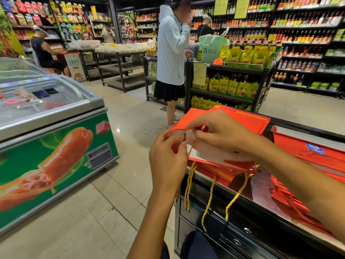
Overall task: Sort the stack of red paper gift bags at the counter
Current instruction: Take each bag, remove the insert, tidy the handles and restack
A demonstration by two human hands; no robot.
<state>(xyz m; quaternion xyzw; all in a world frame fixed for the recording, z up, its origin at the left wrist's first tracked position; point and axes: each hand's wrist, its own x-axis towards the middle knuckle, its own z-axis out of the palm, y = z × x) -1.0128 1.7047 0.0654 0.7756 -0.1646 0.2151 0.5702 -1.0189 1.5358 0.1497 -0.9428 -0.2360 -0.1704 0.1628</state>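
Note:
A stack of flat red paper gift bags (222, 170) lies at the counter's left end, yellow cord handles (209, 200) hanging over the front edge. On top, one red bag (248, 118) is tipped up, its white inside showing. My left hand (168, 157) pinches the bag's near left corner. My right hand (222, 133) pinches its top edge beside the left hand. A second pile of red bags (308, 157) lies to the right, under my right forearm.
The dark counter (261, 197) has drawers (242, 232) below. A chest freezer (46, 131) stands at left across a tiled aisle. A person in a white hoodie (171, 53) stands by a shelf of yellow packets (231, 86) just beyond the counter. Other people are farther back.

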